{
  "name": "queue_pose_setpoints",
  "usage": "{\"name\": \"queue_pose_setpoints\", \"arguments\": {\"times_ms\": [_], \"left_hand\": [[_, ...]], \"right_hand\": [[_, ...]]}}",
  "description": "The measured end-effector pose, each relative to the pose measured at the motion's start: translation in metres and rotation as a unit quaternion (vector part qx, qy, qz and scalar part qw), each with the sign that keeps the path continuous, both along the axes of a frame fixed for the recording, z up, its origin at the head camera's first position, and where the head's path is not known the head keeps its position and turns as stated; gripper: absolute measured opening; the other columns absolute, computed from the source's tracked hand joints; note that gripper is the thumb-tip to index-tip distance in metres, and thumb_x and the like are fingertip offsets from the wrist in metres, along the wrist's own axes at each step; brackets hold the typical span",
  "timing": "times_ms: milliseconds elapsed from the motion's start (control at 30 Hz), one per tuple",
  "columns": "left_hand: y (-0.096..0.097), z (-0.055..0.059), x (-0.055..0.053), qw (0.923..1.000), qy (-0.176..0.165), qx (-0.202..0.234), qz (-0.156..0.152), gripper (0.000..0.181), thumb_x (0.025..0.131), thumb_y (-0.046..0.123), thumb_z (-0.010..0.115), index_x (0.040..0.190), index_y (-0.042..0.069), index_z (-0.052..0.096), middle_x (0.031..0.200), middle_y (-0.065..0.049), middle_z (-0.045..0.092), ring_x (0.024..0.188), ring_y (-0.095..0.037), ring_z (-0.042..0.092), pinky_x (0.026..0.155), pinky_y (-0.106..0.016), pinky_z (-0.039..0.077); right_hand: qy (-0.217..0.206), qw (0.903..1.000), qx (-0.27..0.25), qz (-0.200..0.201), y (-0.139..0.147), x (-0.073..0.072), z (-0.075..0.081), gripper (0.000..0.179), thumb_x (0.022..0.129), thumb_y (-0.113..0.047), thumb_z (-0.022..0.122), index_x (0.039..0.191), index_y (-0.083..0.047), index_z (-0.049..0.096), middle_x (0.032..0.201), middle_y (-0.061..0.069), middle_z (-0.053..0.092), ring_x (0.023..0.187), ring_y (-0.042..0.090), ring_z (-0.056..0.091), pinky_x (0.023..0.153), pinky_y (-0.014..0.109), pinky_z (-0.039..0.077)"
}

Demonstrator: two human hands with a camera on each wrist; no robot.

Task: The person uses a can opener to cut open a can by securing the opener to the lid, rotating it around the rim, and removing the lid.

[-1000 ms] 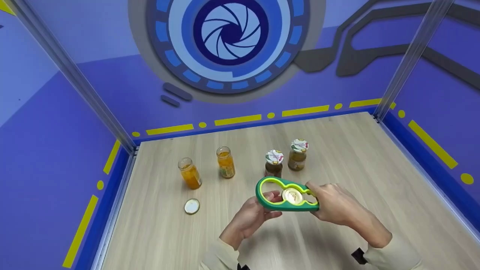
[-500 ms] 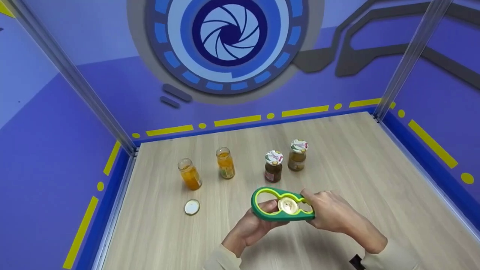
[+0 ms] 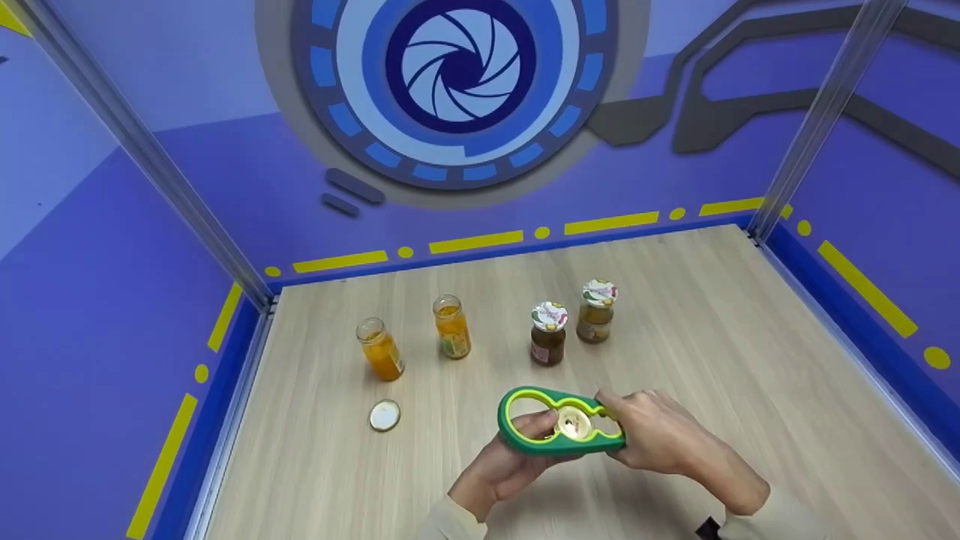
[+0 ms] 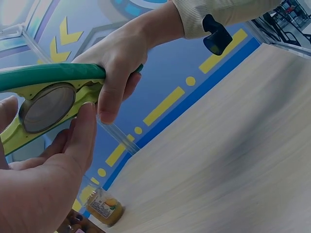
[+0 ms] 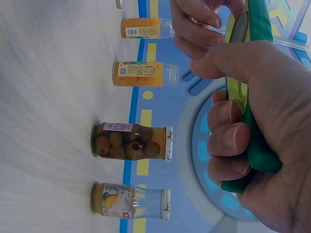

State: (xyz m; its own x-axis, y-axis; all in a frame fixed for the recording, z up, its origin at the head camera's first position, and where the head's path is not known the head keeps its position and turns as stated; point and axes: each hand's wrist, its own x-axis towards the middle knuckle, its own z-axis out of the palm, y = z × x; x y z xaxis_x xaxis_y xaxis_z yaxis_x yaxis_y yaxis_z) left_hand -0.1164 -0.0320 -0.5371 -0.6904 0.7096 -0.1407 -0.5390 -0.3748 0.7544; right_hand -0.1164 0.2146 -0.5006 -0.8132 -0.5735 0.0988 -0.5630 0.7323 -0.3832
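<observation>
My right hand [image 3: 660,435] grips the narrow handle end of a green jar opener [image 3: 529,448] with a lime-yellow inner edge. A gold jar lid [image 3: 574,424] sits in its middle opening, with no jar under it in the left wrist view. From below, my left hand [image 3: 504,466] reaches to the opener. Its thumb shows through the large opening at the lid's rim, and in the left wrist view its fingertips [image 4: 88,109] meet the lid's far edge, so the lid lies between them. Both hands hover above the table.
Two lidless jars of orange contents, a left one [image 3: 384,358] and a right one [image 3: 453,335], stand at left. A loose lid [image 3: 384,415] lies before them. A jar of dark round fruit [image 5: 129,143] and a lidded jar of yellowish contents [image 3: 595,327] stand beyond the hands. Walls surround the table [image 3: 300,465].
The opener and both hands have come down and slightly left, nearer the body. My left thumb and fingers have closed in on the lid. The jars and loose lid have stayed put.
</observation>
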Motion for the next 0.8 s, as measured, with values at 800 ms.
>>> {"name": "queue_pose_setpoints", "arguments": {"times_ms": [800], "left_hand": [[0.002, 0.000, 0.004, 0.9980, -0.059, -0.023, 0.002, 0.053, 0.099, 0.030, 0.064, 0.142, -0.002, 0.057, 0.139, -0.021, 0.061, 0.118, -0.023, 0.066, 0.104, -0.039, 0.051]], "right_hand": [[0.003, 0.9999, -0.010, 0.008, -0.002, 0.002, -0.011, 0.039, 0.077, -0.023, 0.086, 0.104, -0.019, 0.057, 0.069, -0.017, 0.044, 0.057, 0.000, 0.038, 0.051, 0.021, 0.037]]}}
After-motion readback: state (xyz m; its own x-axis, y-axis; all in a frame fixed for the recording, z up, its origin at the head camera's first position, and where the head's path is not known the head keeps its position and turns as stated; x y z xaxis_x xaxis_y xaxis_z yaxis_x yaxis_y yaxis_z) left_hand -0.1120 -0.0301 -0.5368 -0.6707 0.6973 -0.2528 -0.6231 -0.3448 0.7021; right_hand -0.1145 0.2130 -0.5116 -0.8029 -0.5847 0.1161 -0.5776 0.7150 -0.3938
